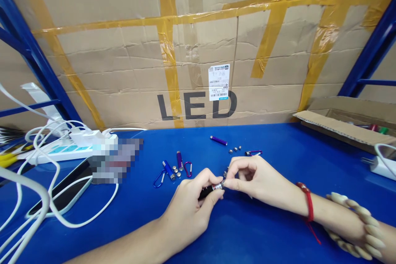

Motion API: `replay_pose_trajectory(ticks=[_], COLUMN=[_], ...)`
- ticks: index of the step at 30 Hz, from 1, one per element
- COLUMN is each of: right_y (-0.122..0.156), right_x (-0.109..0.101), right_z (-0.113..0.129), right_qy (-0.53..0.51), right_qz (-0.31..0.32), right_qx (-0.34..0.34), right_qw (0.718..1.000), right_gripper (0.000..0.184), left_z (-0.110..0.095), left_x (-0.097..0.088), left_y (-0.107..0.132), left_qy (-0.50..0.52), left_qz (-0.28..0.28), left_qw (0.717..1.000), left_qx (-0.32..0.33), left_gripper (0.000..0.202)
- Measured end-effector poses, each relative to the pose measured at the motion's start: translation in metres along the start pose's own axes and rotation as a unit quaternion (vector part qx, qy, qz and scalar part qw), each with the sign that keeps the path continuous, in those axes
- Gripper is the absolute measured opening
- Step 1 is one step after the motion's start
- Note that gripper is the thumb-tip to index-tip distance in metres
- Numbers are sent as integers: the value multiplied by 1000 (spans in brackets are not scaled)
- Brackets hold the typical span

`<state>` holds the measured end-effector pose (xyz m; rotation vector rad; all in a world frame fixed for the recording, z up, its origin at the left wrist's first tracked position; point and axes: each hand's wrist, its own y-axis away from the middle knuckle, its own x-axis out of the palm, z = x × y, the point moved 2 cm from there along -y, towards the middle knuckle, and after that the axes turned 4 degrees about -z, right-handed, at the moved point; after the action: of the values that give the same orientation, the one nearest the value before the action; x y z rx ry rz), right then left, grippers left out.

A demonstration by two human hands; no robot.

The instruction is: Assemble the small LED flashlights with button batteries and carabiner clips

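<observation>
My left hand (193, 210) is closed around a small black flashlight (206, 192) with a label near its end. That end points right, toward my right hand (255, 177). Thumb and forefinger of my right hand pinch together at the flashlight's tip; whatever is between them is too small to make out. Just behind the right fingertips, small silver pieces (225, 171) are partly hidden. Left of the hands lie a blue flashlight (168, 170), a purple flashlight (180, 160) and several button cells (175, 170). Farther back rests another purple tube (218, 140), near more button cells (235, 149).
Carabiner clips, one blue (159, 178) and one dark red (188, 169), lie on the blue table (130, 231). White cables and a power strip (64, 148) crowd the left, beside a phone (62, 192). An opened cardboard box (337, 126) and white charger (383, 167) are right.
</observation>
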<state>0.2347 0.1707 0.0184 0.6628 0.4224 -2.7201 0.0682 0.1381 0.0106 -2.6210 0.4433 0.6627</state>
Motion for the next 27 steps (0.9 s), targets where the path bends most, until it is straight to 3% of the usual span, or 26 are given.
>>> replay_pose_trajectory(ticks=[10,21,27], right_y=[1,1,1], right_x=[1,5,5], right_z=[-3,-10,-7], right_qy=[-55,-122,-116], right_qz=[26,82,76], right_qx=[37,91,105], right_qw=[997,985,985], right_gripper=[31,29,33], left_z=[0,0,-4], left_x=[0,-1,-2], left_y=[-1,0,0], left_qy=[6,-31,-21], left_qz=[-8,20,11], left_qw=[1000,998,995], left_qx=[1,47,94], left_gripper=[5,10,27])
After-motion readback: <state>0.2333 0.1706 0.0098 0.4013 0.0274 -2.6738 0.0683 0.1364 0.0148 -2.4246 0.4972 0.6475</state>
